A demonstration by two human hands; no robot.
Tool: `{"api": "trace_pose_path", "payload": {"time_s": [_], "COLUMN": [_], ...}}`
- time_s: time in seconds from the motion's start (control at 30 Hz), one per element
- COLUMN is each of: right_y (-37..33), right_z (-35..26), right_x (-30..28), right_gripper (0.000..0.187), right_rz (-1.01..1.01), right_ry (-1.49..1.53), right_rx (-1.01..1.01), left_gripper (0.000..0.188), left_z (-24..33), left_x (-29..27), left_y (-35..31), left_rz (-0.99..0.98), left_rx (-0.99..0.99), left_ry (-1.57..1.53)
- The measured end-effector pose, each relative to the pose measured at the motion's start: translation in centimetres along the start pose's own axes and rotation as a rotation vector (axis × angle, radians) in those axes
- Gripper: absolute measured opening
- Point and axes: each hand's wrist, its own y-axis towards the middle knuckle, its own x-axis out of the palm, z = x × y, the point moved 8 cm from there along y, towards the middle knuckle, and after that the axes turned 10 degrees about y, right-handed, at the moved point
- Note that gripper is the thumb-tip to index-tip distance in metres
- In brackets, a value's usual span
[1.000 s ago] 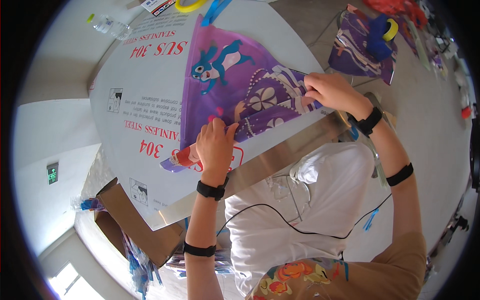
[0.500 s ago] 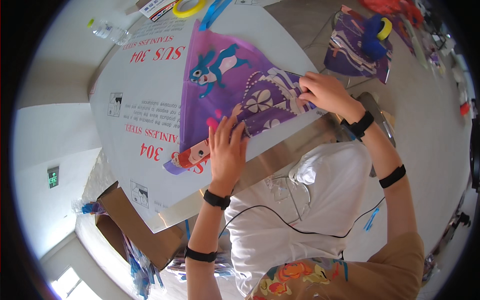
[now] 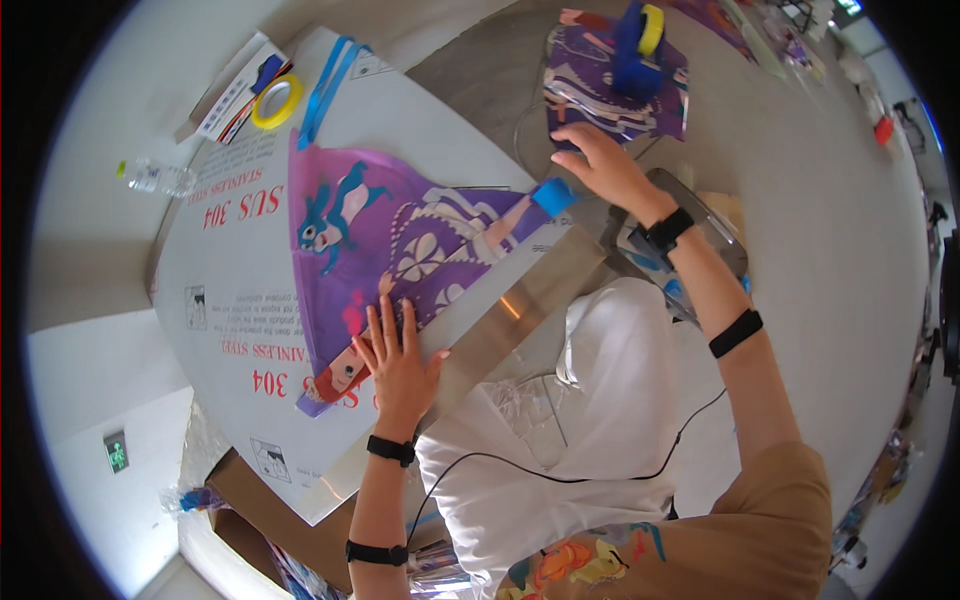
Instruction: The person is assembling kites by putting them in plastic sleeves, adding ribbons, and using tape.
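Your left grip (image 3: 402, 372) rests fingers-spread on the glossy purple triangular sheet (image 3: 345, 275) atop the white-filmed bench (image 3: 420, 130), your right grip (image 3: 615, 178) hangs parted, and lifting the left could let the edge curl.

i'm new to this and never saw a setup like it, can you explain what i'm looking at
There's no robot here, just a person's two bare hands. The picture comes from a wide fisheye camera worn on the head, looking down, so straight edges bend. The left hand lies spread on the lower edge of a purple printed sheet on a pale board. A blue piece sits at the sheet's right corner. The right hand is raised nearby, fingers apart, with nothing visible in it. Toward the board's far edge are blue strips and a yellow tape roll.
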Motion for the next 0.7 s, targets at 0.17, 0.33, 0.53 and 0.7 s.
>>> {"api": "trace_pose_path", "payload": {"time_s": [0.17, 0.33, 0.53, 0.7], "right_y": [-7.8, -15.6, -32.2, -49.7], "right_z": [-4.9, 11.5, 25.0, 26.0], "right_x": [0.4, -8.0, -12.5, -16.5], "right_gripper": [0.026, 0.019, 0.014, 0.018], "right_rz": [0.039, 0.445, 0.373, 0.972], "right_ry": [-0.136, 0.046, -0.654, -0.674], "right_rx": [-0.415, 0.306, 0.876, 0.966], "left_gripper": [0.081, 0.081, 0.08, 0.08], "left_z": [0.4, 0.5, 0.4, 0.6], "left_x": [0.6, 1.0, 1.1, 1.2], "left_y": [0.1, 0.1, 0.2, 0.3], "left_rz": [-0.035, -0.049, -0.036, -0.038], "left_rx": [0.028, 0.049, 0.054, 0.053], "left_ry": [0.093, 0.113, 0.069, 0.064]}}
